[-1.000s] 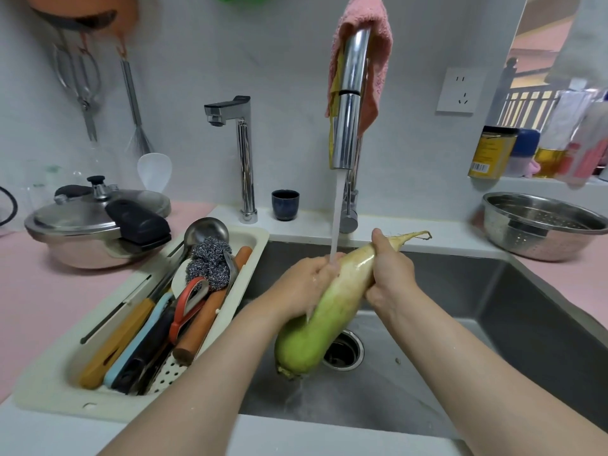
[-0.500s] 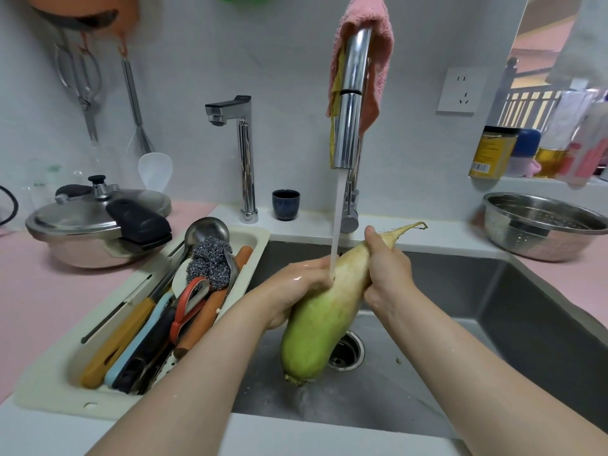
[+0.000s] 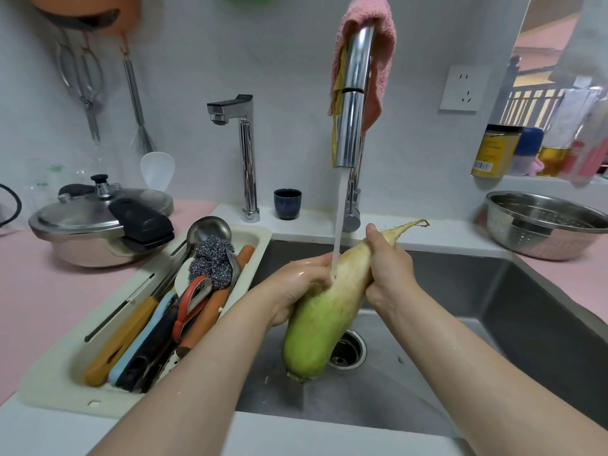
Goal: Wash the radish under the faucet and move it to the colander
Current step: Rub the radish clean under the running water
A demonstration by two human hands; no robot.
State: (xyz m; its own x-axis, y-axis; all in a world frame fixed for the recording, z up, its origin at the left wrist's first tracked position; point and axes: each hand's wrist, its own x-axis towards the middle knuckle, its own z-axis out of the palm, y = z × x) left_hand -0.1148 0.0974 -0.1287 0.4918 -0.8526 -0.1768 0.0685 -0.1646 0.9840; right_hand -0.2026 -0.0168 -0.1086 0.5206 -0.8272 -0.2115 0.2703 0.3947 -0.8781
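A long radish [image 3: 324, 319], green at its thick lower end and pale toward its thin root tip, is tilted over the steel sink [image 3: 493, 324]. Water streams from the chrome faucet [image 3: 352, 103] onto its pale middle. My left hand [image 3: 296, 287] wraps the radish's left side where the water lands. My right hand [image 3: 390, 274] grips the narrow upper part, with the root tip sticking out past it to the upper right. The steel colander [image 3: 543, 225] stands on the pink counter at the right, apart from both hands.
A cream tray [image 3: 65, 373] left of the sink holds several utensils and a steel scourer. A pressure cooker [image 3: 98, 225] stands at far left. A second small tap [image 3: 243, 153] and a dark cup [image 3: 288, 204] stand behind the sink. Bottles and jars line the right ledge.
The radish has shifted slightly up and right under the stream, and my left hand has slid along its side, rubbing it. My right hand keeps its grip near the thin end.
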